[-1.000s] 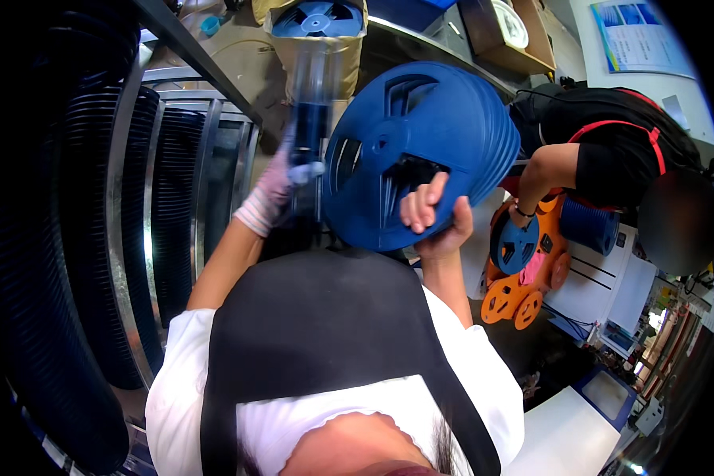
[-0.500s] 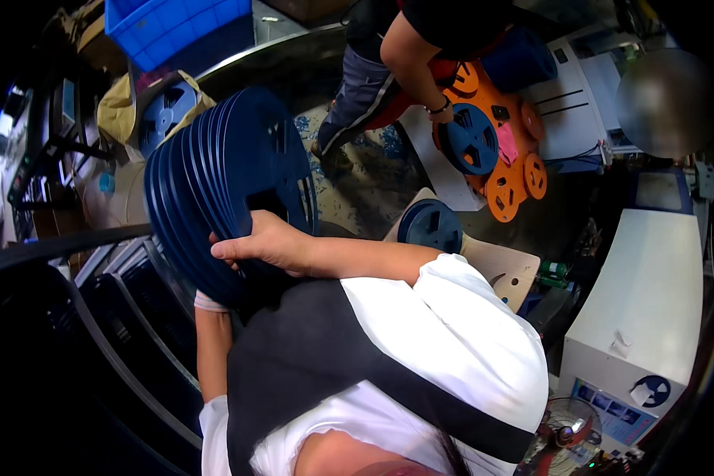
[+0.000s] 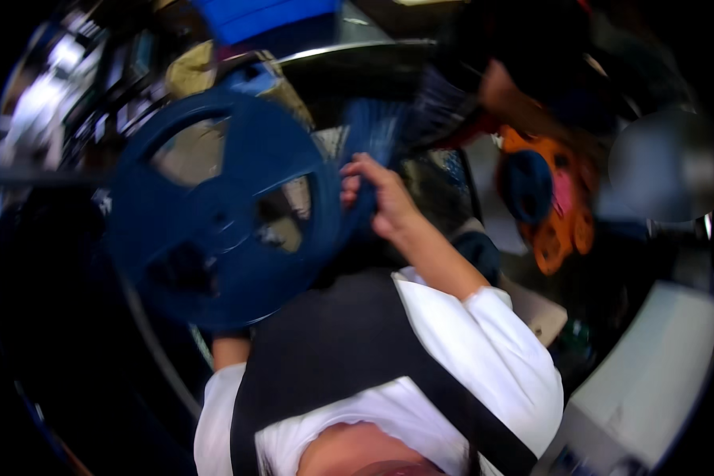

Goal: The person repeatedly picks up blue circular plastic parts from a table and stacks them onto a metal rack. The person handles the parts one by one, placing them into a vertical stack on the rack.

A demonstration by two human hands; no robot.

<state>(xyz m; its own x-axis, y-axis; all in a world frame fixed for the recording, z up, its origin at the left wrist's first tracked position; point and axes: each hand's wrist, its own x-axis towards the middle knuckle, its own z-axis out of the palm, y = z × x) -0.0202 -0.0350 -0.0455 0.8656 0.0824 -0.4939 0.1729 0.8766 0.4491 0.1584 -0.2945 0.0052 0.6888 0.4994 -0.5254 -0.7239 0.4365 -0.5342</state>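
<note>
A stack of dark blue plastic reels (image 3: 250, 155) is held up before my chest. The nearest reel faces up, showing its hub and cut-out windows. My right hand (image 3: 377, 190) is at the stack's right side, fingers curled in against the reels; motion blur softens the contact. My left forearm reaches under the stack's lower left edge. The reels cover my left hand, so its fingers are hidden.
Across the way, a co-worker's arm (image 3: 506, 91) reaches over an orange fixture (image 3: 551, 246) carrying a blue reel (image 3: 525, 186). A blue crate (image 3: 262, 17) stands at the back. A white cabinet (image 3: 642, 373) is on the right, a pale wooden seat (image 3: 538, 311) nearer me.
The stack has turned from showing its ridged rims to showing a flat reel face. My right hand has shifted from the stack's near side to its right side. The view has swung left.
</note>
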